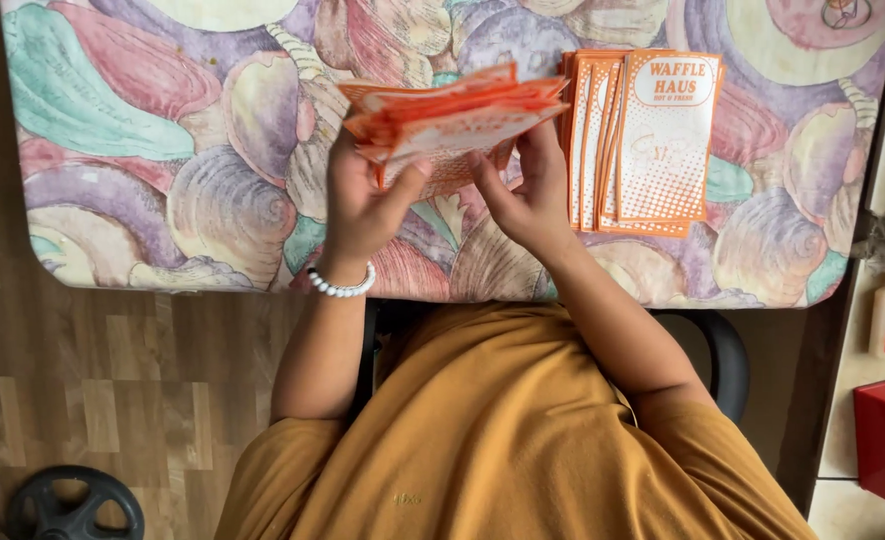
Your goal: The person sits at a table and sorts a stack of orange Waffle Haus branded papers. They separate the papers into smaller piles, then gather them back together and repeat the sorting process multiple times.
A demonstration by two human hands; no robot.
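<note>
Matt orange paper bags (453,125), patterned cloth table cover (163,150) — wood-look floor (113,380)

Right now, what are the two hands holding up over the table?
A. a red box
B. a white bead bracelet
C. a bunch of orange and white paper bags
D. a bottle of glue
C: the left hand and the right hand both grip a fanned bunch of orange and white paper bags, lifted above the shell-patterned tablecloth, beside a flat stack of the same bags.
</note>
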